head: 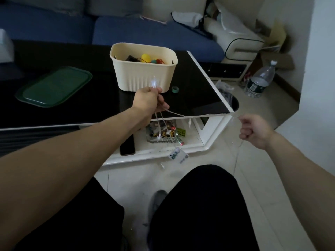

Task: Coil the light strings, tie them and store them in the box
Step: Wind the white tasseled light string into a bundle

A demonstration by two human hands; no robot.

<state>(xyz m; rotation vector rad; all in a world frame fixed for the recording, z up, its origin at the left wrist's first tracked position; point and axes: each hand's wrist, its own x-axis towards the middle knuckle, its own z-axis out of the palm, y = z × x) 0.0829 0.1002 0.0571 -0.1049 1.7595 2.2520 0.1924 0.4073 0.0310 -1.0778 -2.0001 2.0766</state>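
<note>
A clear light string point(199, 115) stretches taut between my two hands, over the front edge of the black table point(199, 91). My left hand point(147, 101) grips several loops of it in front of the cream box point(145, 73), with a small bulb sticking up above the fingers. More loops and a small battery pack point(178, 153) dangle below that hand. My right hand point(253, 131) pinches the string off the table's right corner, and a loose end trails down from it to the floor. The box holds coloured bulbs and wire.
A dark green lid point(54, 86) lies on the table's left. A green tape roll point(175, 89) sits by the box. A glass dish of odds and ends point(162, 133) and a phone point(127, 145) are on the lower shelf. A water bottle point(259, 80) stands on the floor at right.
</note>
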